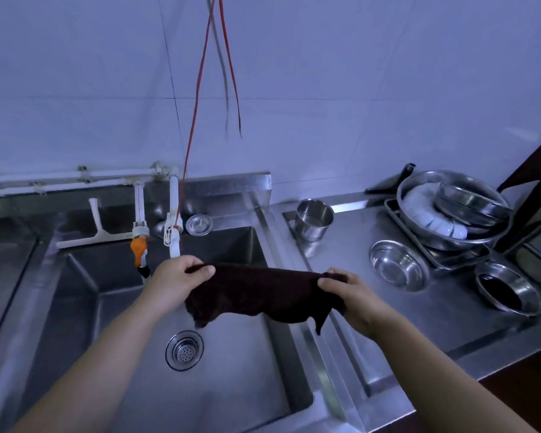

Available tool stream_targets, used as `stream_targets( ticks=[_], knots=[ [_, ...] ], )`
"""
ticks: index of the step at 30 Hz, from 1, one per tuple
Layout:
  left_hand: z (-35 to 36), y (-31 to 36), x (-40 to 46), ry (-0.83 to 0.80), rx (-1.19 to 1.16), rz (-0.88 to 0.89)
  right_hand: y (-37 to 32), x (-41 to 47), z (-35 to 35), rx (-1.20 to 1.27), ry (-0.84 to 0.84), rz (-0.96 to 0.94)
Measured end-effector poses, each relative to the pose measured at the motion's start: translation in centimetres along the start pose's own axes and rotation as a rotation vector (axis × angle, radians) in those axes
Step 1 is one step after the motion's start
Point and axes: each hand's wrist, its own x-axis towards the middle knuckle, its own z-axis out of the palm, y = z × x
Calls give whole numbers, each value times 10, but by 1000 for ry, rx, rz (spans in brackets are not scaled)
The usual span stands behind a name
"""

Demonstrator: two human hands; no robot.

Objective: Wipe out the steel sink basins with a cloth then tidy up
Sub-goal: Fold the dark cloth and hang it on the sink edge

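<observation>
Head view shows a dark cloth (263,292) stretched out in the air over the right side of the sink basin (231,385). It hangs above the drain (184,350), and its right end reaches past the basin's right edge. The left hand (175,284) pinches one top corner. The right hand (350,295) pinches the other top corner. The cloth's long side runs left to right between the two hands, and the rest droops down. Both hands are just as close to it, one at each end. I think the cloth has to go down into the basin next, so the drop is straight below.

Two taps (156,239) hang at the basin's back edge. On the counter (419,323) to the right sit a steel cup (314,218) and some steel bowls (397,265).
</observation>
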Motion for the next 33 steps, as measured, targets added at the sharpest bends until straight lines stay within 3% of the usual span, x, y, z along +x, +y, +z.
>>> stream_targets(
  ticks=[2,4,10,15,18,24,28,33],
  knots=[
    [5,3,1,4,-268,-73,-3,12,-2,155,-59,45],
    [10,10,1,32,-408,-108,-3,27,-5,159,-29,89],
    [12,25,1,197,-392,-141,-12,60,-15,160,57,94],
    [41,50,-5,286,-500,-215,-27,65,10,-49,220,-22],
    [70,67,-8,313,-587,-213,-30,56,30,-95,128,-69],
    [111,87,-10,302,-755,-250,-22,41,45,-233,-152,-222],
    [122,87,-10,254,-684,-209,-20,43,25,-192,-286,-176],
    [124,89,-9,134,-652,-170,-19,68,-13,-251,-59,-194]
  ],
)
